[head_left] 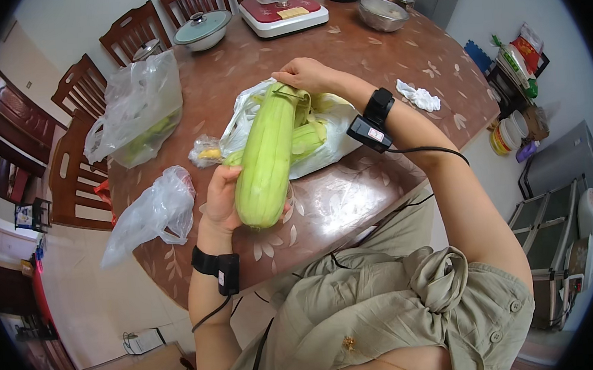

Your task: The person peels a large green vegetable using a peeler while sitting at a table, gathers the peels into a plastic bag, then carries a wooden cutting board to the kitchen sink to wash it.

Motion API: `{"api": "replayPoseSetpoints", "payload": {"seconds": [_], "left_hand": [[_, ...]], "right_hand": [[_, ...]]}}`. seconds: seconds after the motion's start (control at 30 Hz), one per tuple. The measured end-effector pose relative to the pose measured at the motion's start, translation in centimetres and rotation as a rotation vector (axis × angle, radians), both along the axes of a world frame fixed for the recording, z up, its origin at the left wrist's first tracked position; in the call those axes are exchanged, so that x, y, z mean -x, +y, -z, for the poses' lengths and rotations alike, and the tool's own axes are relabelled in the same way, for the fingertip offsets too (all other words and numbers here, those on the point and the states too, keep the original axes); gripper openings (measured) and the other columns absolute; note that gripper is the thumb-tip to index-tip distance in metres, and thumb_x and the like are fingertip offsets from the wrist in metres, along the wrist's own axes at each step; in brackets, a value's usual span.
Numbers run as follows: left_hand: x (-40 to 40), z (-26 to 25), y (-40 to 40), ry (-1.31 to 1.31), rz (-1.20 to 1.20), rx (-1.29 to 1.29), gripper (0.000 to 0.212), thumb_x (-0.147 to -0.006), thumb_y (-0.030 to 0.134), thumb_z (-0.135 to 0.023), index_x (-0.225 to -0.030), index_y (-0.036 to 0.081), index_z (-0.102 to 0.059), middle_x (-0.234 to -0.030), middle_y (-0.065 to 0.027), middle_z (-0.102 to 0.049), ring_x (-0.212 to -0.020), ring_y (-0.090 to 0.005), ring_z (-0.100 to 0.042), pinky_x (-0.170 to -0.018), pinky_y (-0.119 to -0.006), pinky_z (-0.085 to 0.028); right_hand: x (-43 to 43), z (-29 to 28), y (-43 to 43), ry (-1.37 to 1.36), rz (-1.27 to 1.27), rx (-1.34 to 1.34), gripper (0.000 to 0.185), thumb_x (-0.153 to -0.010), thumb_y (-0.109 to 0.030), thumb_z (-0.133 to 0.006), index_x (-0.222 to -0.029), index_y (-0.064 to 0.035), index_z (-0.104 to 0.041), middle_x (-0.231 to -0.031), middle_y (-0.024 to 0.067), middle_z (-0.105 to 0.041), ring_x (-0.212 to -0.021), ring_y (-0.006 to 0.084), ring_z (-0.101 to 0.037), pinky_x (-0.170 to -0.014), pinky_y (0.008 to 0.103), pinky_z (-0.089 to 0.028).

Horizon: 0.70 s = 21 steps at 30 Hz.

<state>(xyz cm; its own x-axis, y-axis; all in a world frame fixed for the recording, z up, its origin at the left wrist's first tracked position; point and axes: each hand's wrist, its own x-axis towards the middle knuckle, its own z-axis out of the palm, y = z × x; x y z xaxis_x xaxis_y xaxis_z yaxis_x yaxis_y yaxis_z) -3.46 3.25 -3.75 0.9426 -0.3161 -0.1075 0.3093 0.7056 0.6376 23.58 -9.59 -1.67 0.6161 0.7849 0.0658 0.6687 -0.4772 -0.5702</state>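
A large pale green squash [266, 166] is in my hands, tilted above the table with its rounded end towards me. My left hand [222, 193] supports its lower part from the left and beneath, its fingertips showing on the far side. At the stem end my right hand [305, 75] has its fingers curled against the top; their exact grip is partly hidden. Behind the squash lies an open white plastic bag [338, 148]. More light green produce [307, 139], with leafy husk-like pieces, sits in the bag, and its kind is unclear.
On the brown floral table [360, 62] are a clear bag of green vegetables [142, 113], a crumpled plastic bag [156, 210], a small wrapped yellow item [206, 152] and a crumpled tissue [418, 95]. Farther back stand a lidded bowl [203, 31], a red-topped scale [284, 13] and a metal bowl [382, 15].
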Motion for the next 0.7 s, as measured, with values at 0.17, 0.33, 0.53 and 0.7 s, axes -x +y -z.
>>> {"api": "replayPoseSetpoints", "payload": {"seconds": [0.17, 0.33, 0.53, 0.7], "left_hand": [[0.9, -0.8, -0.4, 0.165, -0.094, -0.042, 0.065, -0.09, 0.046, -0.049, -0.125, -0.008, -0.047, -0.091, -0.0252, -0.062, -0.08, -0.038, -0.066, -0.067, -0.046, -0.058], [1.4, -1.1, -2.9, 0.193, -0.168, -0.188, 0.057, -0.082, 0.042, -0.053, -0.113, -0.005, -0.054, -0.082, -0.0205, -0.061, -0.069, -0.0324, -0.063, -0.062, -0.041, -0.054], [1.1, -0.6, -1.9, 0.13, -0.094, -0.084, 0.063, -0.083, 0.049, -0.042, -0.113, -0.006, -0.055, -0.086, -0.0205, -0.061, -0.068, -0.0309, -0.062, -0.061, -0.039, -0.054], [0.3, -0.3, -2.3, 0.028, -0.053, 0.027, 0.068, -0.084, 0.052, -0.036, -0.112, -0.007, -0.055, -0.088, -0.0219, -0.061, -0.069, -0.0304, -0.063, -0.06, -0.038, -0.054]], "right_hand": [[4.2, -1.8, -1.3, -0.185, -0.004, 0.015, 0.035, -0.09, -0.035, -0.052, -0.085, -0.0069, -0.072, -0.077, 0.0147, -0.068, -0.078, 0.0325, -0.064, -0.081, 0.0436, -0.045], [7.3, -2.3, -0.9, -0.557, -0.107, -0.416, 0.025, -0.086, -0.026, -0.062, -0.07, -0.0071, -0.065, -0.061, 0.0084, -0.058, -0.066, 0.0265, -0.055, -0.071, 0.0387, -0.039], [7.2, -1.7, 0.5, -0.644, -0.243, -0.463, 0.02, -0.077, -0.017, -0.061, -0.061, -0.0078, -0.054, -0.06, 0.0061, -0.054, -0.069, 0.0248, -0.052, -0.069, 0.0387, -0.038], [-3.9, 1.8, -1.7, -0.728, 0.092, -0.178, 0.017, -0.078, -0.024, -0.059, -0.068, -0.012, -0.067, -0.065, 0.0056, -0.064, -0.076, 0.025, -0.059, -0.077, 0.0396, -0.039]]}}
